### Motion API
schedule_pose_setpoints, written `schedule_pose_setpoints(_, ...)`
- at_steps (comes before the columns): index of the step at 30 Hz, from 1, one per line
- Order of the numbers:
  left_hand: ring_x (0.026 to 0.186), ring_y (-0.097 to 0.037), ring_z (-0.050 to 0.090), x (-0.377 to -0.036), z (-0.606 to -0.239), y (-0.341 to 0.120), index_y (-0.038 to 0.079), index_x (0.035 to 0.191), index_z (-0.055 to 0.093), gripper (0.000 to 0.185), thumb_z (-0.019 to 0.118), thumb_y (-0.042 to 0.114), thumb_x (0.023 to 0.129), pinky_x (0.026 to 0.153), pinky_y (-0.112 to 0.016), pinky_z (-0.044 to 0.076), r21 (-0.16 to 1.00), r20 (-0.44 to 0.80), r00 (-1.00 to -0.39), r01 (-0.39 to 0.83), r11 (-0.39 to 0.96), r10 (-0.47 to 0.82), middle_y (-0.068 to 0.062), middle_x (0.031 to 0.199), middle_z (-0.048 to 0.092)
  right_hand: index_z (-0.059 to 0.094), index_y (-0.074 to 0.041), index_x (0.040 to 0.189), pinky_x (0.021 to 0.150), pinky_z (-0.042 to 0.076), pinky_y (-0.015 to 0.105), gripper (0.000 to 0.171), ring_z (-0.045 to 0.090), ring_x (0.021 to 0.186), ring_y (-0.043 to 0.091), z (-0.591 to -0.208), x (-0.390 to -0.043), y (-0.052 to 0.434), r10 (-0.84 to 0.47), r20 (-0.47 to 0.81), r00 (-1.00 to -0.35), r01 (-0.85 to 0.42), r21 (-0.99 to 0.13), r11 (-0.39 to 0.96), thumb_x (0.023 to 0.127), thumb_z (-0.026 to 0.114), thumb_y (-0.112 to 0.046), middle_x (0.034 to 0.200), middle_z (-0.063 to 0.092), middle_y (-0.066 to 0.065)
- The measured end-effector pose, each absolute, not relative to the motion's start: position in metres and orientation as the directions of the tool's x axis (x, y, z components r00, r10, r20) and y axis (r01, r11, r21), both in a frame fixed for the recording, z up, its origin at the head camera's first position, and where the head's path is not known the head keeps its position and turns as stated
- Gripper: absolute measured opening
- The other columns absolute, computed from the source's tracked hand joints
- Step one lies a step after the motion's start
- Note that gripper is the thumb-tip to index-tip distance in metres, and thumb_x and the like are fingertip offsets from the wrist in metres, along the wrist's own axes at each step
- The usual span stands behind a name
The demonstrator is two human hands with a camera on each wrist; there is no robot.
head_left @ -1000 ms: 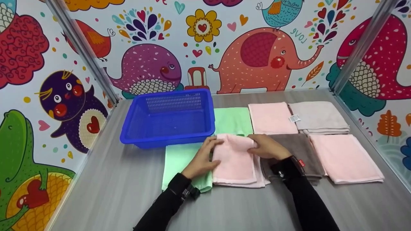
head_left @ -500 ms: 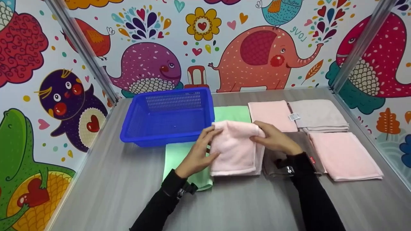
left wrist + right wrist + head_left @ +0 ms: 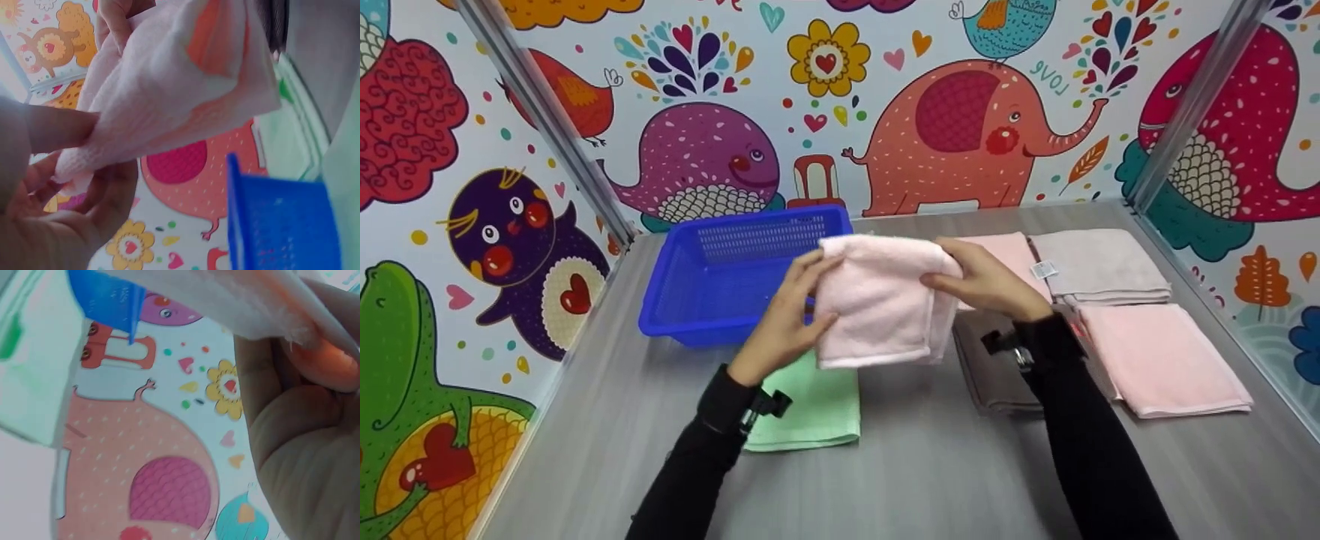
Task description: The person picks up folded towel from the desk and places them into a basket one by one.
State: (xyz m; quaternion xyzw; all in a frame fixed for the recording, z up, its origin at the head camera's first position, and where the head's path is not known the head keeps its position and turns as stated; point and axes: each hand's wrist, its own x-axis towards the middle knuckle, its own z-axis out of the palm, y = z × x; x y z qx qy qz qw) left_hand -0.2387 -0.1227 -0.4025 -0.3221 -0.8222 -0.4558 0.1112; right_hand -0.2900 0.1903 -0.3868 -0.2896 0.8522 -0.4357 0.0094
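Observation:
A folded pale pink towel [image 3: 877, 304] hangs above the table between both hands, its lower edge loose. My left hand [image 3: 787, 315] grips its left side, and in the left wrist view the thumb and curled fingers pinch the towel [image 3: 163, 84]. My right hand [image 3: 990, 277] holds the upper right corner, thumb in front and fingers behind. In the right wrist view that hand [image 3: 309, 427] has its fingers curled at the cloth's edge. The towel overlaps the right rim of a blue plastic basket [image 3: 667, 330] in the head view.
A folded green towel [image 3: 814, 405] lies in front of the basket. To the right lie a brown towel [image 3: 997, 367], a pink towel [image 3: 1170, 360], a light grey towel [image 3: 1102, 262] and another pink towel [image 3: 1005, 251]. Patterned walls enclose the grey table [image 3: 915, 465].
Both hands have lifted the pink towel off the table and carried it up and slightly left, towards the basket. It now covers the rear green towel in the head view.

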Motion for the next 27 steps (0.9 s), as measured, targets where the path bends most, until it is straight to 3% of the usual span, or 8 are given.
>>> schedule_pose_setpoints(4, 0.128, -0.036, 0.054, -0.258, -0.385, -0.146, 0.002, 0.155, 0.043, 0.072, 0.067, -0.008, 0.089, 0.097, -0.043, 0.058, 0.656, 0.477, -0.788, 0.614, 0.439, 0.389, -0.019, 0.157, 0.034, 0.065, -0.007, 0.128, 0.089, 0.052, 0.038, 0.035, 0.062, 0.098, 0.021, -0.367, -0.314, 0.162, -0.496, 0.262, -0.828, -0.503, -0.739, 0.448, 0.096, 0.073, -0.017, 0.112, 0.07, 0.012)
schedule_pose_setpoints(9, 0.143, -0.037, 0.041, -0.28, -0.368, -0.176, 0.001, 0.153, 0.044, 0.071, 0.067, -0.01, 0.087, 0.118, -0.051, 0.041, 0.631, 0.439, -0.828, 0.56, 0.537, 0.349, -0.019, 0.158, 0.035, 0.065, -0.003, 0.125, 0.089, 0.052, 0.039, 0.033, 0.06, 0.098, 0.022, -0.352, -0.34, 0.123, -0.518, 0.267, -0.813, -0.517, -0.74, 0.43, 0.096, 0.073, -0.015, 0.111, 0.068, 0.014)
schedule_pose_setpoints(20, 0.147, -0.041, 0.037, -0.32, -0.369, -0.213, -0.004, 0.152, 0.044, 0.071, 0.065, -0.013, 0.085, 0.124, -0.053, 0.031, 0.628, 0.311, -0.903, 0.429, 0.649, 0.295, -0.023, 0.16, 0.031, 0.059, -0.004, 0.141, 0.106, 0.052, 0.044, 0.044, 0.062, 0.117, 0.026, -0.358, -0.391, 0.066, -0.509, 0.098, -0.855, -0.385, -0.777, 0.497, 0.099, 0.067, -0.017, 0.135, 0.065, 0.016)
schedule_pose_setpoints(27, 0.145, -0.044, 0.038, -0.348, -0.39, -0.224, -0.005, 0.151, 0.043, 0.074, 0.06, -0.019, 0.081, 0.121, -0.055, 0.036, 0.621, 0.143, -0.949, 0.308, 0.721, 0.282, -0.023, 0.16, 0.03, 0.056, 0.003, 0.138, 0.11, 0.049, 0.046, 0.043, 0.059, 0.12, 0.029, -0.394, -0.408, 0.038, -0.485, 0.074, -0.871, -0.37, -0.748, 0.55, 0.099, 0.064, -0.013, 0.134, 0.063, 0.021)
